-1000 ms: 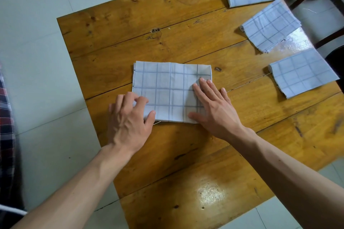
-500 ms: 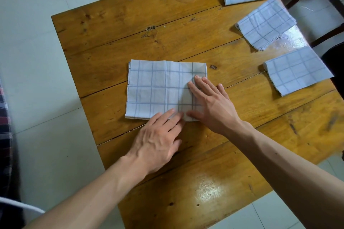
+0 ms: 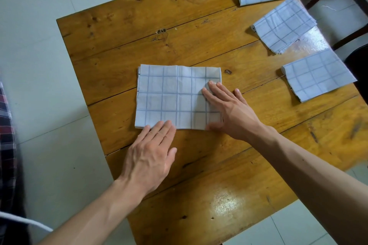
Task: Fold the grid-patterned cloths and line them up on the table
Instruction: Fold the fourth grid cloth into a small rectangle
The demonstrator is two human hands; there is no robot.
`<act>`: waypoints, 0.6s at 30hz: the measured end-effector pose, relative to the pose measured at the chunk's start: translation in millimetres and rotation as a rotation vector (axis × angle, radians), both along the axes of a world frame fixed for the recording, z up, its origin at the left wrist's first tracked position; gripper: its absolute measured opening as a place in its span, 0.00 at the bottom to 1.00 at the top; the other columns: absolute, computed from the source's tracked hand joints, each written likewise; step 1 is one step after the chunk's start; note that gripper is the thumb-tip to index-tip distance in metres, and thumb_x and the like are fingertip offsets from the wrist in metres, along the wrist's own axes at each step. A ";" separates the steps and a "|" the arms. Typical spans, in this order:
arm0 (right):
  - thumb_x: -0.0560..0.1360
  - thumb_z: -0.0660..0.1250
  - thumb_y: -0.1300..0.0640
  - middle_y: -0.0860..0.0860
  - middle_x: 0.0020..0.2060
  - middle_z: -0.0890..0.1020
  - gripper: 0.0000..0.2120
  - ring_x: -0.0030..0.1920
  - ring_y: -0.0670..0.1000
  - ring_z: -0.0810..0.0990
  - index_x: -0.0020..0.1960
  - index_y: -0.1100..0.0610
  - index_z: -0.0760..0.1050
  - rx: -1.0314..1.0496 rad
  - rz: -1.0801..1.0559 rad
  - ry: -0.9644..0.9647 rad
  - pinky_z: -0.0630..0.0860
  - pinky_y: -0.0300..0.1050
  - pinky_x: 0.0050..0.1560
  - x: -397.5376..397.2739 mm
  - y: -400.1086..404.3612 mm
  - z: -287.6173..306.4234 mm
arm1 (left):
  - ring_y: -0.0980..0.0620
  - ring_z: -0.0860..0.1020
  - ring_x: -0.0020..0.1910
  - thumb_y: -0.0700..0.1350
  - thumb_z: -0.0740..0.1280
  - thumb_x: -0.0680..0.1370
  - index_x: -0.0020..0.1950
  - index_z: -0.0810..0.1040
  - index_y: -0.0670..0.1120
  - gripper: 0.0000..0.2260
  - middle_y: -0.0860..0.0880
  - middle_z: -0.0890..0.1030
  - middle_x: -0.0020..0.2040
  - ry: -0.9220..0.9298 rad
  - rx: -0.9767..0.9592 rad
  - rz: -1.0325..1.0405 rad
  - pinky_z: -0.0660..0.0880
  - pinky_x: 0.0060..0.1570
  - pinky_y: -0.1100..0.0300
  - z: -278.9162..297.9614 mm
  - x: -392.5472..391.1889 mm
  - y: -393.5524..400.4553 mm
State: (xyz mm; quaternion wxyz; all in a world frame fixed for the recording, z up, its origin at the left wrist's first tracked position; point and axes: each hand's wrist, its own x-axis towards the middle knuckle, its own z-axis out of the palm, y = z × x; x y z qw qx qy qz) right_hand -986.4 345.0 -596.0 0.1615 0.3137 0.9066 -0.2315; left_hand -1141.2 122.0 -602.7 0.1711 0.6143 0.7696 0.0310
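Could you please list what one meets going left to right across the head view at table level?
Left hand → cloth being folded → right hand → the three folded cloths along the table's right edge.

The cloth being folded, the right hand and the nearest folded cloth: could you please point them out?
cloth being folded (image 3: 171, 95): head view, bare centre of its top layer.
right hand (image 3: 231, 111): head view, back of the hand.
nearest folded cloth (image 3: 316, 74): head view, middle of its top face.

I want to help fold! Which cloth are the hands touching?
The big middle cloth. Both the left hand and right hand rest on it; the three others lie untouched at the right.
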 end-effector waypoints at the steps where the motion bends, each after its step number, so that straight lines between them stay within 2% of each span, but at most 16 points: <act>1: 0.70 0.71 0.38 0.43 0.79 0.41 0.50 0.78 0.44 0.37 0.80 0.44 0.43 -0.012 0.006 -0.007 0.39 0.57 0.78 0.2 1.5 0.8 | 0.49 0.66 0.75 0.54 0.57 0.81 0.77 0.66 0.46 0.25 0.47 0.66 0.76 0.010 -0.011 0.018 0.65 0.73 0.48 0.2 -3.6 -3.4; 5: 0.71 0.73 0.42 0.43 0.79 0.40 0.51 0.77 0.44 0.36 0.80 0.43 0.41 -0.037 0.035 -0.031 0.38 0.55 0.78 1.4 6.8 1.4 | 0.49 0.65 0.76 0.53 0.54 0.80 0.76 0.66 0.45 0.26 0.46 0.66 0.76 0.042 -0.032 0.070 0.64 0.74 0.48 1.5 -17.1 -16.1; 10: 0.70 0.75 0.44 0.43 0.79 0.39 0.53 0.77 0.44 0.34 0.79 0.43 0.40 -0.045 0.057 -0.047 0.39 0.57 0.78 2.1 10.3 0.0 | 0.49 0.64 0.76 0.51 0.55 0.80 0.75 0.66 0.43 0.25 0.46 0.65 0.76 0.042 -0.040 0.159 0.62 0.74 0.49 1.6 -28.1 -28.8; 18: 0.64 0.78 0.39 0.47 0.78 0.35 0.63 0.77 0.47 0.33 0.79 0.50 0.34 -0.002 0.067 -0.118 0.37 0.56 0.77 -7.3 20.2 3.9 | 0.47 0.70 0.73 0.49 0.58 0.77 0.72 0.71 0.41 0.25 0.45 0.70 0.73 0.021 -0.002 0.200 0.67 0.71 0.47 3.4 -31.4 -26.0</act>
